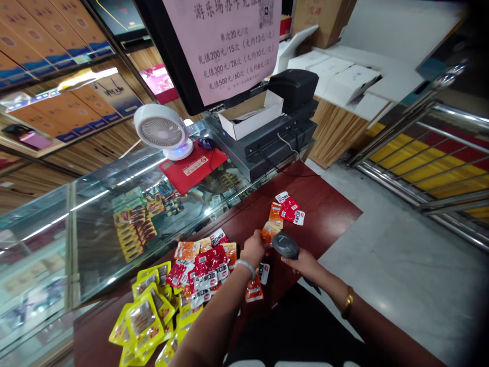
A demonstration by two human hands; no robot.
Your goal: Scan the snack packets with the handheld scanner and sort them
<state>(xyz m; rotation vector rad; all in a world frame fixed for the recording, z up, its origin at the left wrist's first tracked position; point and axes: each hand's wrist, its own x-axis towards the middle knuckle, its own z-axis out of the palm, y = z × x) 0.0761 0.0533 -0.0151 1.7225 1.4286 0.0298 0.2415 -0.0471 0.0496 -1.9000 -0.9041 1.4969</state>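
In my right hand (305,266) is a dark barcode scanner (285,245), its head pointing left toward my other hand. My left hand (253,247) pinches an orange snack packet (270,231) just ahead of the scanner head. Beyond it, a few red, white and orange packets (289,208) lie on the dark red counter (328,204). Left of my left wrist spreads a heap of red and orange packets (208,265). Yellow packets (145,316) are piled nearer to me on the left. One orange packet (254,289) rests beside my left forearm, partly covered.
A glass display case (114,204) runs along the counter's far side, with a white fan (162,130) and red mat (193,165) on it. Behind stand a monitor with a pink price sheet (233,46) and a cash drawer (263,148). A metal railing (451,173) is at right.
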